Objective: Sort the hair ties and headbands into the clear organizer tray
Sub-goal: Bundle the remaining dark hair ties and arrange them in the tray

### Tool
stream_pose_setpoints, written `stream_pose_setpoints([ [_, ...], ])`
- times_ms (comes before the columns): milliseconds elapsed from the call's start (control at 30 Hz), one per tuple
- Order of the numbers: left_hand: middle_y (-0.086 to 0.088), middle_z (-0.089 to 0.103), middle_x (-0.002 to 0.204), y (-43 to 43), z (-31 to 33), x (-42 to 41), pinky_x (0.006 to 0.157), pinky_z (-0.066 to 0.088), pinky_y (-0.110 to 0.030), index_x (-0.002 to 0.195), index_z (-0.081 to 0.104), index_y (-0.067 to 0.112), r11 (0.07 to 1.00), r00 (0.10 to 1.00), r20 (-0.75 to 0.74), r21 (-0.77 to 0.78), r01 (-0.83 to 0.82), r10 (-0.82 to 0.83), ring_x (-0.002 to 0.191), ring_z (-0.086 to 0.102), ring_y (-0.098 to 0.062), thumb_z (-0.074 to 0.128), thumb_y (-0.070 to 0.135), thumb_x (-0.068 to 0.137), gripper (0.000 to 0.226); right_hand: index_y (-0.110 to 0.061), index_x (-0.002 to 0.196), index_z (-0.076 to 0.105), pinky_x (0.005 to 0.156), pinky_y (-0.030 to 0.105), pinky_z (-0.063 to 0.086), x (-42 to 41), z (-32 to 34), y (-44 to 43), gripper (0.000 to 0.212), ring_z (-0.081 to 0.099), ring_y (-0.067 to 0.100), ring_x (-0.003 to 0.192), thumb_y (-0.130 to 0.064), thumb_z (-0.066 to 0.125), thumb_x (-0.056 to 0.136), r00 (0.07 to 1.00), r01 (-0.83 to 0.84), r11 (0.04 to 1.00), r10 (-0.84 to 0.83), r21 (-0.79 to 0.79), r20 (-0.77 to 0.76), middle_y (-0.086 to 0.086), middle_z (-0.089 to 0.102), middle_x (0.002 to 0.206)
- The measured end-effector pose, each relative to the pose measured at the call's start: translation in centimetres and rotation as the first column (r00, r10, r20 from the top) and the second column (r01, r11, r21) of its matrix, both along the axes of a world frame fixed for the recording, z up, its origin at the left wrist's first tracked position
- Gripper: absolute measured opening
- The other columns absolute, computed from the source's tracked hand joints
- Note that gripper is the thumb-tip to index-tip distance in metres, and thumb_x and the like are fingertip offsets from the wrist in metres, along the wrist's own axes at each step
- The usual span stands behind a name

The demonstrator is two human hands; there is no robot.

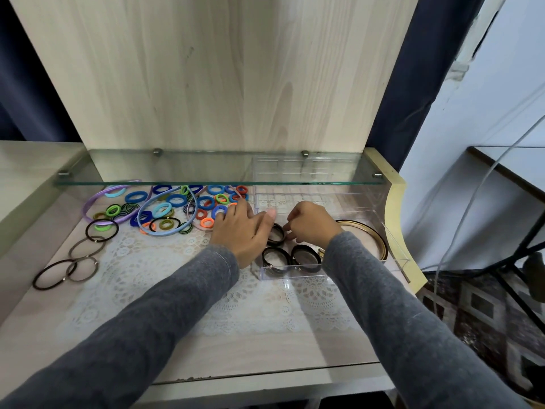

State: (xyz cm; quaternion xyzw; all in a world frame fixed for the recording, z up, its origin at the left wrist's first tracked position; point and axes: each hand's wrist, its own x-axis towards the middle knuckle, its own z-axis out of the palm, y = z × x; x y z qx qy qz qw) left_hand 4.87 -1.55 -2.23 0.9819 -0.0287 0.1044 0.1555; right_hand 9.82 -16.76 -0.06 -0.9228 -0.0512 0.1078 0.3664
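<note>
Pale wood-grain panelling [206,69] backs a counter [265,343] spread with a white lace mat [153,261], and a glass shelf [206,169] runs across above its far part. A heap of coloured hair ties [177,200] in blue, green, orange and red lies on the mat at the left centre, partly under the shelf. A lilac headband [88,208] and a pale blue headband [141,215] curve through it. Nearer the left edge sit several thin dark hair ties [50,274], some overlapping.

The clear organizer tray [395,240] stands on the right of the counter. Its front compartment holds two black hair ties [275,256] side by side, and a gold-edged band [368,231] curled in a circle lies in the right-hand section.

Both arms come in wearing grey sleeves [177,305]. The left hand [244,231] rests at the tray's left wall, fingers fairly straight and spread toward the coloured heap, thumb stretched over the tray. The right hand [312,222] is over the tray with its fingers curled narrow, the tips pinching the right edge of a dark hair tie [276,234]. That tie sits between the two hands, just behind the two black ones.
</note>
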Motion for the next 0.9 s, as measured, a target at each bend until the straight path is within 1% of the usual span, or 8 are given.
stream_pose_setpoints([
  [100, 0.004, 0.052, 0.105, 0.2, -0.2, -0.3, 0.094, 0.032, -0.040, 0.115, 0.058, 0.024, 0.991, 0.997, 0.079, -0.129, 0.017, -0.006, 0.101, 0.049, -0.018, -0.008, 0.062, 0.085, 0.082, -0.012, 0.088, 0.059, 0.080, 0.042, 0.058, 0.0, -0.3, -0.2, 0.011, 0.068, 0.024, 0.086, -0.008, 0.055, 0.078, 1.000, 0.029, 0.999, -0.029, 0.017, 0.007, 0.010, 0.068, 0.099],
  [167, 0.007, 0.057, 0.107, 0.3, -0.2, -0.7, 0.095, 0.028, -0.039, 0.114, 0.055, 0.023, 0.977, 0.994, 0.110, -0.212, 0.008, 0.016, 0.100, 0.052, -0.016, -0.006, 0.061, 0.086, 0.077, -0.011, 0.084, 0.062, 0.078, 0.040, 0.058, 0.0, -0.3, -0.5, 0.010, 0.068, 0.023, 0.084, -0.005, 0.061, 0.077, 0.999, 0.049, 0.999, -0.049, 0.020, 0.007, 0.009, 0.070, 0.094],
  [267, 0.007, 0.065, 0.105, 0.3, -0.3, -1.3, 0.097, 0.029, -0.040, 0.115, 0.053, 0.023, 0.948, 0.991, 0.116, -0.316, -0.028, 0.067, 0.099, 0.057, -0.018, 0.001, 0.057, 0.090, 0.067, -0.011, 0.081, 0.064, 0.078, 0.040, 0.059, 0.0, -0.4, -0.8, 0.011, 0.069, 0.021, 0.083, -0.002, 0.064, 0.074, 0.997, 0.079, 0.996, -0.079, 0.041, -0.002, 0.008, 0.071, 0.090],
  [500, 0.004, 0.069, 0.093, 0.6, -0.4, -2.0, 0.100, 0.035, -0.047, 0.118, 0.054, 0.022, 0.916, 0.988, 0.132, -0.402, -0.015, 0.074, 0.096, 0.060, -0.024, 0.000, 0.060, 0.087, 0.073, -0.012, 0.082, 0.065, 0.077, 0.038, 0.059, -0.3, -0.8, -0.3, 0.010, 0.068, 0.022, 0.083, -0.006, 0.065, 0.074, 0.996, 0.080, 0.996, -0.081, 0.037, 0.040, 0.008, 0.069, 0.090],
  [600, 0.006, 0.069, 0.096, 0.7, -0.5, -2.4, 0.099, 0.033, -0.042, 0.119, 0.051, 0.025, 0.930, 0.989, 0.127, -0.366, -0.022, 0.073, 0.096, 0.060, -0.020, 0.007, 0.052, 0.093, 0.058, -0.011, 0.086, 0.065, 0.078, 0.035, 0.058, -0.4, -0.8, -0.2, 0.011, 0.067, 0.021, 0.083, -0.007, 0.064, 0.076, 0.994, 0.096, 0.995, -0.096, 0.017, 0.054, 0.008, 0.068, 0.093],
  [733, 0.007, 0.064, 0.115, 2.0, -1.5, -3.1, 0.101, 0.028, -0.039, 0.125, 0.051, 0.027, 0.982, 0.983, 0.156, -0.176, -0.072, 0.100, 0.108, 0.057, -0.017, 0.015, 0.048, 0.096, 0.051, -0.010, 0.101, 0.061, 0.072, 0.028, 0.048, -1.6, -0.1, 0.3, 0.019, 0.059, 0.021, 0.087, -0.008, 0.055, 0.083, 0.987, 0.113, 0.992, -0.107, -0.046, 0.116, 0.008, 0.062, 0.103],
  [833, 0.005, 0.063, 0.120, 3.2, -2.0, -3.9, 0.101, 0.032, -0.040, 0.125, 0.055, 0.024, 0.992, 0.976, 0.189, -0.082, -0.091, 0.106, 0.111, 0.056, -0.017, 0.018, 0.047, 0.095, 0.053, -0.010, 0.118, 0.054, 0.083, 0.037, 0.050, -3.2, 0.2, 1.7, 0.032, 0.058, 0.027, 0.097, -0.012, 0.049, 0.086, 0.965, 0.124, 0.990, -0.104, -0.071, 0.242, 0.011, 0.059, 0.114],
  [900, 0.002, 0.061, 0.124, 3.8, -2.0, -4.2, 0.103, 0.033, -0.040, 0.126, 0.055, 0.021, 0.994, 0.975, 0.194, -0.043, -0.100, 0.106, 0.116, 0.053, -0.018, 0.016, 0.047, 0.094, 0.057, -0.009, 0.127, 0.051, 0.091, 0.037, 0.047, -4.1, 0.4, 2.6, 0.040, 0.054, 0.028, 0.110, -0.013, 0.048, 0.087, 0.942, 0.082, 0.988, -0.035, -0.127, 0.332, 0.010, 0.055, 0.125],
])
